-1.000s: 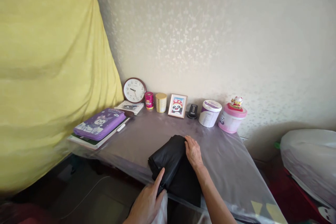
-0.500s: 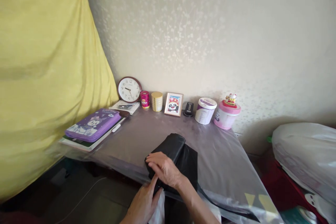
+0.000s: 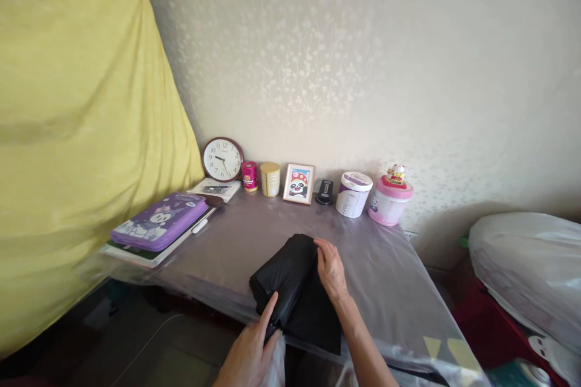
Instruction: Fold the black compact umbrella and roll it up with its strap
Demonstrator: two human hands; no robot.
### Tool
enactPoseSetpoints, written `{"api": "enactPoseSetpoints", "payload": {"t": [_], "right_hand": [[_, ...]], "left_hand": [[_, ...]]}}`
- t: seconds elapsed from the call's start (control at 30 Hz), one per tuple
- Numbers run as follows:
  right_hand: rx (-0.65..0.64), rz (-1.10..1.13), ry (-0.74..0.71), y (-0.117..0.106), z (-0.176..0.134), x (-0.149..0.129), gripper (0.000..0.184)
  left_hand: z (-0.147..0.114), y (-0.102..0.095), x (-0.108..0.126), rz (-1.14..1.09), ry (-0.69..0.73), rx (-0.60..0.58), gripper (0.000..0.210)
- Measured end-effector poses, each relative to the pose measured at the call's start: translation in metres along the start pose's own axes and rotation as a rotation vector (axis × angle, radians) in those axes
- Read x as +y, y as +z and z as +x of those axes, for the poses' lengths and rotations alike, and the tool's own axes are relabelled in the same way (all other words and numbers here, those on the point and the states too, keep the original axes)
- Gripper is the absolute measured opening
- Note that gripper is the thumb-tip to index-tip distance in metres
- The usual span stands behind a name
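A rolled bundle of thin, slightly shiny black sheet (image 3: 284, 272) lies across the table's front edge, with a flat flap spread to its right. I cannot tell whether it is plastic or cloth. My left hand (image 3: 254, 344) grips the near end, index finger stretched along the top and thumb at its lower side. At the far right end, my right hand (image 3: 331, 269) has its fingers bent together on the bundle's edge, above the flap. Some whitish translucent plastic (image 3: 275, 366) hangs beside my left hand.
Along the wall stand a clock (image 3: 223, 159), a pink can (image 3: 249, 176), a yellow-lidded can (image 3: 270, 179), a panda picture frame (image 3: 298, 184) and two tubs (image 3: 354, 195). A purple case (image 3: 158, 222) lies left on the table (image 3: 372, 272). A wrapped bundle (image 3: 526, 254) is at right.
My right hand has moved from the near left of the black bundle up and right to its far right end. My left hand stays at the near end.
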State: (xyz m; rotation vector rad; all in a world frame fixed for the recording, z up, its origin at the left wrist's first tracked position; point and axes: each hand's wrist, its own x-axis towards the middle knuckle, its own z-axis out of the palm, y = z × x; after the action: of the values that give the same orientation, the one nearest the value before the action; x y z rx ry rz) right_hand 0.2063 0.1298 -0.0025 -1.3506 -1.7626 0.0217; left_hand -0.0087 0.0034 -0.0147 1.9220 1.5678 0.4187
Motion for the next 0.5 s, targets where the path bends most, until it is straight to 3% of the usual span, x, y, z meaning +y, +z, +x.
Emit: {"api": "enactPoseSetpoints", "payload": {"t": [0.13, 0.3, 0.37, 0.5], "right_hand": [[-0.137, 0.017, -0.107, 0.005, -0.002, -0.007, 0.036], [-0.041, -0.043, -0.016, 0.002, 0.001, -0.006, 0.041], [-0.035, 0.013, -0.059, -0.003, -0.003, -0.012, 0.043], [-0.156, 0.096, -0.198, -0.002, -0.014, -0.025, 0.045]], "left_hand": [[0.001, 0.0, -0.001, -0.009, -0.002, 0.001, 0.058], [0.001, 0.0, -0.002, -0.009, 0.004, 0.008, 0.059], [0.0, 0.001, -0.002, -0.024, 0.013, 0.008, 0.059], [0.0, -0.002, 0.001, -0.044, 0.003, -0.008, 0.058]]}}
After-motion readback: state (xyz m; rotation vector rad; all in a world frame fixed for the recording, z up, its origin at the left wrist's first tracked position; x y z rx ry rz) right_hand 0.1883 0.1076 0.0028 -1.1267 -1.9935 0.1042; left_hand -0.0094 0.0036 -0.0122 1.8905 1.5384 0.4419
